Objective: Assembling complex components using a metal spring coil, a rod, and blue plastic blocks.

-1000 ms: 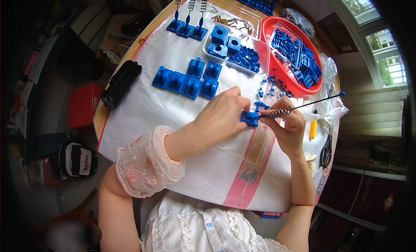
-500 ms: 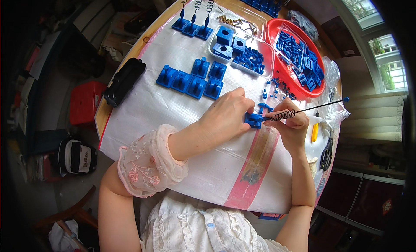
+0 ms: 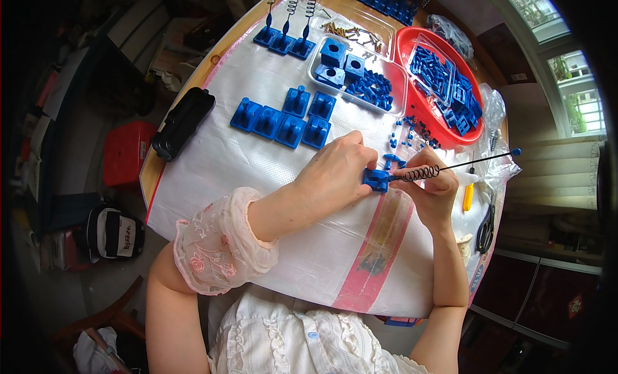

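Observation:
My left hand [image 3: 341,165] is closed on a small blue plastic base [image 3: 376,179], gripping it by its left side. A black coil spring [image 3: 421,173] joins the base's right side through a blue piece, and a straight black rod runs from it to a blue tip [image 3: 515,152]. My right hand [image 3: 432,188] pinches the spring end close to the base; its fingertips partly hide the joint. Just beyond the fingers lie loose blue parts [image 3: 394,160]. To the left, several blue bases with upright pegs [image 3: 288,128] stand grouped on the white sheet.
A clear tray [image 3: 313,71] holds blue blocks and small parts. Beside it is a red basin [image 3: 402,46] with more blue pieces. Three blue bases with springs [image 3: 282,42] stand far left, near a black case [image 3: 183,123]. A yellow-handled tool [image 3: 468,197] and black scissors [image 3: 485,231] lie right.
Both hands keep the same hold on the base and spring. The rod's blue tip has shifted slightly down and to the right.

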`<state>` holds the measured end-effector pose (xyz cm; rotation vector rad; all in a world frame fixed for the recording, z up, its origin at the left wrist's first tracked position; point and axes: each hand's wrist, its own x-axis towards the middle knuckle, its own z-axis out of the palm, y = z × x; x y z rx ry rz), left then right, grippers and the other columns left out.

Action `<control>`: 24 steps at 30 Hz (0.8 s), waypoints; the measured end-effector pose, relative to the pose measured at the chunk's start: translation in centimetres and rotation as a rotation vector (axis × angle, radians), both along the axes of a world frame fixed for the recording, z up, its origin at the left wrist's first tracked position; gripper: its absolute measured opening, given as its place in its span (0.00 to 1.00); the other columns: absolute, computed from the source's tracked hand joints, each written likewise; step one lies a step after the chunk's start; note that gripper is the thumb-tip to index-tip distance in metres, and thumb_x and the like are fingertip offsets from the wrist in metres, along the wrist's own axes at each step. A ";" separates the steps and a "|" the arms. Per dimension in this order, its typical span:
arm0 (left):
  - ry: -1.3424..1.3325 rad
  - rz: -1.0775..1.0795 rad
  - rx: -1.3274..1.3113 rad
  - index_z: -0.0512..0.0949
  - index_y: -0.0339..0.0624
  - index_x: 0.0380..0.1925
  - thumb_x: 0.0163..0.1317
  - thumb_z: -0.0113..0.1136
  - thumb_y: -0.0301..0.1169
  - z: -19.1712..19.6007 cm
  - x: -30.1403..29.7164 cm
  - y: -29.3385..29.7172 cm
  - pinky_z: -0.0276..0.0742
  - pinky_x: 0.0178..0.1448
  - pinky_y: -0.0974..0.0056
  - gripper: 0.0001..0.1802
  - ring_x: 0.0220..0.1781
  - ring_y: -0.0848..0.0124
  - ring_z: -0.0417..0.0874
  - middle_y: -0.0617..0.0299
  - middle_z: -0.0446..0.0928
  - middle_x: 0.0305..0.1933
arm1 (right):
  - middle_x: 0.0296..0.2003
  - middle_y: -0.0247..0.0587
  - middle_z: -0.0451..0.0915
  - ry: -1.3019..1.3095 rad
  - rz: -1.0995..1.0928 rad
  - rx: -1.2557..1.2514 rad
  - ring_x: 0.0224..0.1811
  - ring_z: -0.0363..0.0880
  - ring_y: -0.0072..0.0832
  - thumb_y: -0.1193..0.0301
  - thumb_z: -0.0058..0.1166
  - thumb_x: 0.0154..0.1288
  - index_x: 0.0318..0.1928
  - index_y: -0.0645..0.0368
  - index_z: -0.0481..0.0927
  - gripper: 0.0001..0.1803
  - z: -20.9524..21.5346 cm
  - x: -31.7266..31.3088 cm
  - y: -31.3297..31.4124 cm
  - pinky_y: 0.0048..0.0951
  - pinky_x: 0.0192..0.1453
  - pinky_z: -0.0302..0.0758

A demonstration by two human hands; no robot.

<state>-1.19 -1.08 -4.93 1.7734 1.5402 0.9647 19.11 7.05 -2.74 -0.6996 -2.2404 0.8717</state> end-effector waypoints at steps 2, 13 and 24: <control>-0.002 -0.001 -0.008 0.83 0.36 0.34 0.50 0.72 0.28 0.0 0.0 0.0 0.77 0.47 0.57 0.12 0.41 0.55 0.81 0.51 0.75 0.39 | 0.27 0.32 0.79 -0.002 0.002 -0.004 0.32 0.76 0.25 0.81 0.75 0.38 0.32 0.58 0.88 0.15 -0.1 0.0 0.1 0.28 0.37 0.69; -0.012 0.005 0.018 0.82 0.35 0.33 0.50 0.73 0.28 0.0 0.0 0.0 0.78 0.48 0.57 0.12 0.41 0.55 0.81 0.51 0.75 0.38 | 0.27 0.32 0.79 -0.015 0.014 -0.002 0.32 0.76 0.25 0.81 0.75 0.39 0.33 0.56 0.89 0.16 -0.2 -0.1 0.1 0.29 0.38 0.69; 0.003 0.007 0.008 0.82 0.35 0.33 0.50 0.72 0.28 0.0 0.0 0.1 0.78 0.48 0.56 0.11 0.41 0.54 0.82 0.50 0.75 0.39 | 0.27 0.31 0.79 -0.020 0.014 -0.020 0.32 0.74 0.25 0.81 0.75 0.40 0.33 0.55 0.90 0.16 -0.3 0.0 0.1 0.28 0.38 0.69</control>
